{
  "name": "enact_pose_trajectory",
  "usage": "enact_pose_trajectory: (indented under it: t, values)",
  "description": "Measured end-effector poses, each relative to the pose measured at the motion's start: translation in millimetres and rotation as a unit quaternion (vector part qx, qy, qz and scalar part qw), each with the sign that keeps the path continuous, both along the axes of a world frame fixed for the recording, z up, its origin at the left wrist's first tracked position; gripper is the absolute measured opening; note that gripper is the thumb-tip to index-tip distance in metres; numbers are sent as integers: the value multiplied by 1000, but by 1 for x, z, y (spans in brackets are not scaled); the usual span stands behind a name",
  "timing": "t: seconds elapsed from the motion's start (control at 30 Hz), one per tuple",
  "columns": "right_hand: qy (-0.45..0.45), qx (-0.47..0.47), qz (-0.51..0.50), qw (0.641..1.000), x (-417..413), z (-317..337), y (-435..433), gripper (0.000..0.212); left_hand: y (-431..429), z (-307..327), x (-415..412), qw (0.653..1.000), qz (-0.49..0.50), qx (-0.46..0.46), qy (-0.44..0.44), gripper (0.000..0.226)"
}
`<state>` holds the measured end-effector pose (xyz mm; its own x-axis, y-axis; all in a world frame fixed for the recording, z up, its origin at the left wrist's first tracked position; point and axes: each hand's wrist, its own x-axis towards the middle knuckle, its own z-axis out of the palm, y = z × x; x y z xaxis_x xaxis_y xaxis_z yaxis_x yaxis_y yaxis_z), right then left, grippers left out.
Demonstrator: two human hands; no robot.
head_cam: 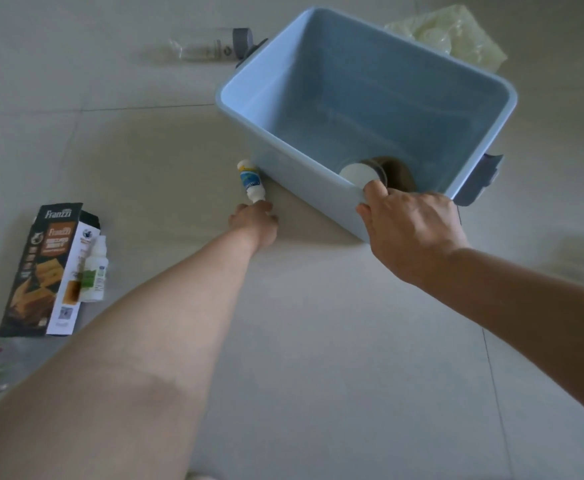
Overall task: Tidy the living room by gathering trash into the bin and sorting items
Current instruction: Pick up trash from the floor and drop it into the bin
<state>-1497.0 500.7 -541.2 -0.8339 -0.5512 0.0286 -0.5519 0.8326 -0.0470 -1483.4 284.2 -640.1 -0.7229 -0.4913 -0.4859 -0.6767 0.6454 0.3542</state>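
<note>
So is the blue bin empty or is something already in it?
Not empty. The blue bin holds one brown bottle with a white cap at its near wall, by the right hand.

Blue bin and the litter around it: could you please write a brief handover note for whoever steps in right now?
Left hand: fingers closing on the small white bottle lying against the blue bin.
Right hand: gripping the bin's near rim.
Done: a brown jar with white lid is inside.
Left: Franzzi box, white dropper bottle, clear bottle, plastic bag, all on the floor.
</note>
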Motion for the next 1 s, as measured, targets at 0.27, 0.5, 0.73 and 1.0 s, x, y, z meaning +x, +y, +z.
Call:
enact_pose_trajectory:
  t: [0.27, 0.5, 0.73, 1.0]
  values:
    - [-8, 19, 0, 1000, 3, 5, -2, 22, -22, 13, 19, 986, 77, -136, 55, 30]
    - [-12, 10, 2, 1000, 2, 5, -1, 21, -47, 35, 28, 966, 163, -145, 137, 28]
    - [-20, -13, -1, 1000, 3, 3, -3, 22, -64, 72, 29, 905, 280, -140, 289, 28]
    - [-32, 12, -5, 999, 3, 10, -7, 22, -50, 110, 18, 823, 281, -128, 477, 26]
